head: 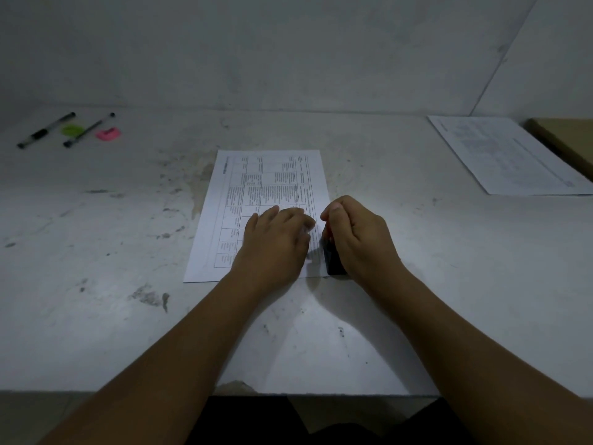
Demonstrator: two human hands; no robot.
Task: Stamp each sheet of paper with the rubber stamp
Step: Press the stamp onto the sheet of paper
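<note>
Paper sheet point(256, 200): white, flat on the table point(96, 236) straight in front of the person, its long side running away from them. It carries a ruled grid packed with small print (too fine for me to read a single word).
Left hand point(276, 239): lies palm down on the near half of the sheet, fingers stretched out towards the right and resting on the paper. The fingertips are blurred.
Right hand point(356, 239): fist-like, fingers and thumb curled round the rubber stamp point(333, 258), thumb on top.
Rubber stamp: a dark block, mostly hidden in the right hand. Its lower end shows at the sheet's near right corner, just beside the left hand. I cannot tell whether its face is down on the paper, and no label on it can be made out.
Second sheet point(507, 155): also printed, lying at an angle at the far right of the table, well apart from the first. Its text is unreadable too.
Pens: two clear-barrelled pens with dark caps, one point(46, 130) left of the other point(89, 130), lying slanted at the far left corner.
Coloured bits: a green piece point(72, 130) between the pens and a pink piece point(108, 133) just right of them. No writing on either can be read.
Table: pale, scuffed and stained with grey marks.
Brown board point(564, 139): at the far right edge, behind the second sheet.
</note>
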